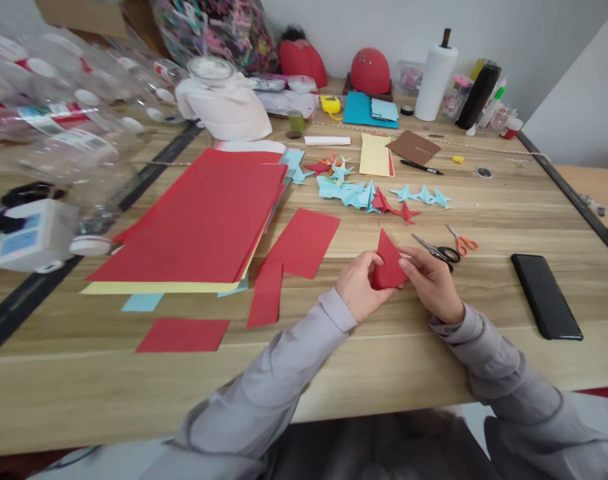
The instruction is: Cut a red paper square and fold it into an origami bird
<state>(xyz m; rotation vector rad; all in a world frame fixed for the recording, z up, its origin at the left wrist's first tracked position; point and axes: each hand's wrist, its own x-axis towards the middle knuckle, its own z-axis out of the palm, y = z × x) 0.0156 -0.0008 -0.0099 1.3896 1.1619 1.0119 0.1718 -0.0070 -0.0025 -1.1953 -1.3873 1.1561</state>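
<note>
A small piece of folded red paper (388,263), pointed at its top, is held just above the table between both hands. My left hand (363,287) grips its left side and lower edge, thumb on the front face. My right hand (433,283) pinches its right edge between thumb and fingers. Beyond the right hand lie black-handled scissors (441,253) and smaller orange-handled scissors (463,241). Left of the hands are cut red paper pieces (307,241), and a large stack of red sheets (199,220) lies farther left.
Folded blue paper cranes (347,191) and red ones (407,213) lie beyond the hands. A black phone (547,297) rests at the right. Plastic bottles (74,150) crowd the left side. A white roll (435,81) stands at the back near a yellow tape measure (330,104).
</note>
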